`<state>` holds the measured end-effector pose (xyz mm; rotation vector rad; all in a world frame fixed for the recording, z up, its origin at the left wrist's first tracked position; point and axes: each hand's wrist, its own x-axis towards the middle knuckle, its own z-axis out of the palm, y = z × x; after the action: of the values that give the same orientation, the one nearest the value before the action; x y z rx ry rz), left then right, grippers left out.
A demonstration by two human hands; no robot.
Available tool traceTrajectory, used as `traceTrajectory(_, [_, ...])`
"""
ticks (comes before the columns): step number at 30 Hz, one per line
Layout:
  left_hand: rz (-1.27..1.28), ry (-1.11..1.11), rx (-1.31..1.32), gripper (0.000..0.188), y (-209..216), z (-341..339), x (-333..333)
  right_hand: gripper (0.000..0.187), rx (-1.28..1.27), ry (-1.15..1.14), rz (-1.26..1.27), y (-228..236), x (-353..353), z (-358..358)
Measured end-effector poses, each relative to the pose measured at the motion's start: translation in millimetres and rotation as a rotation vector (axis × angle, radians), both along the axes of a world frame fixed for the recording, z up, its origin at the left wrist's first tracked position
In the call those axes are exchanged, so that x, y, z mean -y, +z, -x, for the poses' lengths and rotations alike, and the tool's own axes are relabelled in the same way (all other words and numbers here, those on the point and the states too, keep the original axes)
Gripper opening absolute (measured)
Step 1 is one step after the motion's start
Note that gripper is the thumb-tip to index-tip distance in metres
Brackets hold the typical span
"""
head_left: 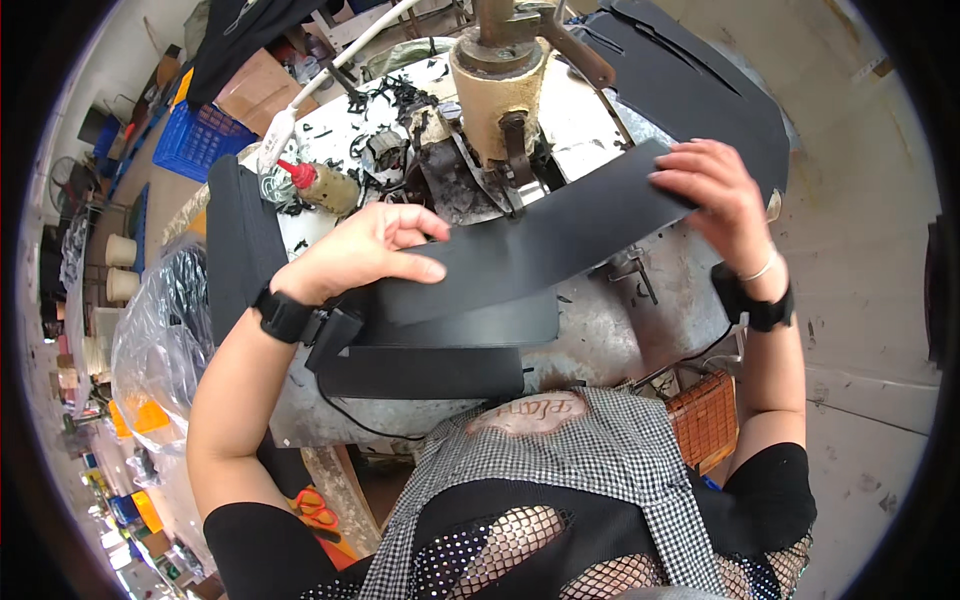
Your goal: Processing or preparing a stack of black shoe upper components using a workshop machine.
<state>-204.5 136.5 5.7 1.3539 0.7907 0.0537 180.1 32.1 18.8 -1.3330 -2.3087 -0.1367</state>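
Note:
A wide black strip of leather-like sheet (560,240) slants across the work table, just in front of the machine's metal foot (500,195). My right hand (722,195) grips its far right end, fingers bent over the top edge; the thumb is hidden. At the strip's left part is my left hand (370,250), thumb stretched over the sheet and fingers curled apart from it near the upper edge. Below the strip lie more black pieces, one with rounded corners (500,322) and a long one (430,373) nearer to me.
The machine's thick yellowish column (497,95) rises at the back, black scraps (400,95) scattered beside it. A bottle with a red cap (325,188) stands left of it. Large black sheets (690,85) lie at the back right, a black stack (240,255) at the left. A blue crate (203,140) sits beyond.

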Motion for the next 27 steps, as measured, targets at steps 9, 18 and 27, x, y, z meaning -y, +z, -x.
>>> traceTrajectory(9, [0.056,0.03,-0.037,0.032,8,28,5,0.025,-0.729,-0.449,0.419,11,-8,-155])
traceTrajectory(18, [0.04,0.085,-0.01,0.031,-7,-6,3,0.08,-0.086,0.036,0.165,-22,20,23])
traceTrajectory(27, [0.008,0.041,-0.012,0.035,9,20,10,0.025,-0.408,-0.127,0.262,20,5,-76])
